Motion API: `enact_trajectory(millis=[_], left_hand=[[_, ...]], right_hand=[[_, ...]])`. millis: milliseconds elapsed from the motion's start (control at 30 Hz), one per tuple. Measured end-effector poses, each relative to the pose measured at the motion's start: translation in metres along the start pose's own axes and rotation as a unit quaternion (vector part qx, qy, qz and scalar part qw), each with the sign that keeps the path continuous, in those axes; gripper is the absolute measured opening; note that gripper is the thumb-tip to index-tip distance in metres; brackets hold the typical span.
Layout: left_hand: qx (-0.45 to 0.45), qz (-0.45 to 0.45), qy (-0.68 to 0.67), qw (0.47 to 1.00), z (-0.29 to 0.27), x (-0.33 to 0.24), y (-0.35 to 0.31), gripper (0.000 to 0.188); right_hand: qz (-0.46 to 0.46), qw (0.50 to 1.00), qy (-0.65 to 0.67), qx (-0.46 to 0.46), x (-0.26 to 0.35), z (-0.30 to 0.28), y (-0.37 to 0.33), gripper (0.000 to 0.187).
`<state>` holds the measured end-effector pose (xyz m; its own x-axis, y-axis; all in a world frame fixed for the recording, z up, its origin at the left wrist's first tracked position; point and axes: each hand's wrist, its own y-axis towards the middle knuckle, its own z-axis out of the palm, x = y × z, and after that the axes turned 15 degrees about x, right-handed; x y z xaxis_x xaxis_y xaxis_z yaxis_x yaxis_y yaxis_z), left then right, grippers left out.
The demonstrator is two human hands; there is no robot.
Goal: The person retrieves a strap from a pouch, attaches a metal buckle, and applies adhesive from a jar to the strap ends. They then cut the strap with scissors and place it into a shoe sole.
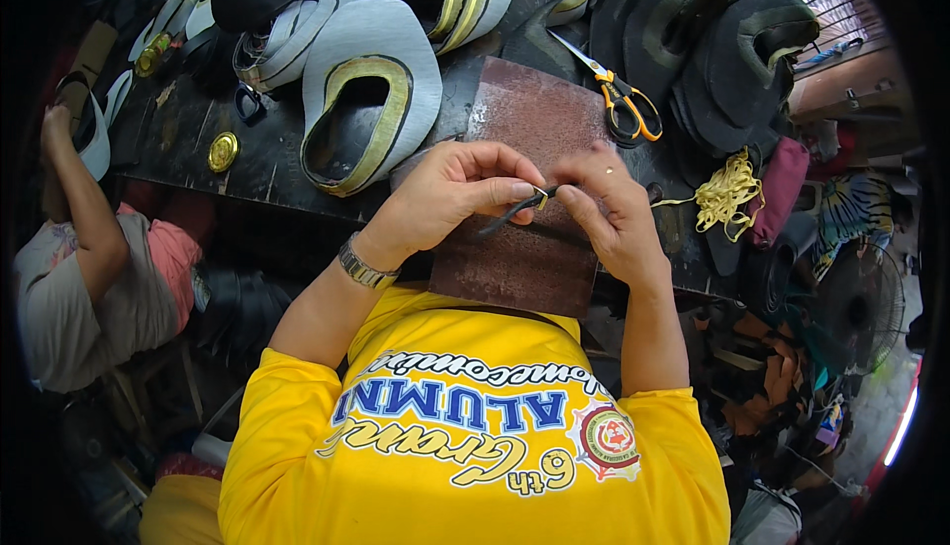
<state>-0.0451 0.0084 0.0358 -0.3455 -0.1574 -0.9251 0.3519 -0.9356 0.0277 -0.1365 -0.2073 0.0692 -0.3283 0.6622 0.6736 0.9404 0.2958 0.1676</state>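
Both hands meet above a reddish-brown board [539,105] that leans from the table's edge toward my lap. My left hand [445,189] pinches a thin black strap [507,217] between thumb and forefinger, and its loose end hangs down. A small yellowish piece [541,199] shows at the strap's upper end; its kind is too small to tell. My right hand [616,209] has its thumb and forefinger closed at that same end, with its upper fingers blurred by motion.
Orange-and-black scissors [623,105] lie beside the board. Grey curved pieces with yellow edging [368,80] and stacked black ones [658,26] cover the far table. Yellow cord [730,194] is bundled at right; a round gold tin [224,151] sits left. Another person [99,268] works at far left.
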Motion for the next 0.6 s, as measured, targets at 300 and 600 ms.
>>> enact_trajectory(millis=[300, 600], left_hand=[[0.041, -0.002, -0.238, 0.970, -0.016, 0.016, -0.001, 0.019], [-0.023, -0.055, -0.054, 0.997, 0.004, 0.013, 0.010, 0.024]], right_hand=[[0.156, 0.979, 0.127, 0.022, 0.007, 0.014, -0.025, 0.017], [0.078, 0.991, 0.066, -0.083, 0.021, 0.018, -0.027, 0.029]])
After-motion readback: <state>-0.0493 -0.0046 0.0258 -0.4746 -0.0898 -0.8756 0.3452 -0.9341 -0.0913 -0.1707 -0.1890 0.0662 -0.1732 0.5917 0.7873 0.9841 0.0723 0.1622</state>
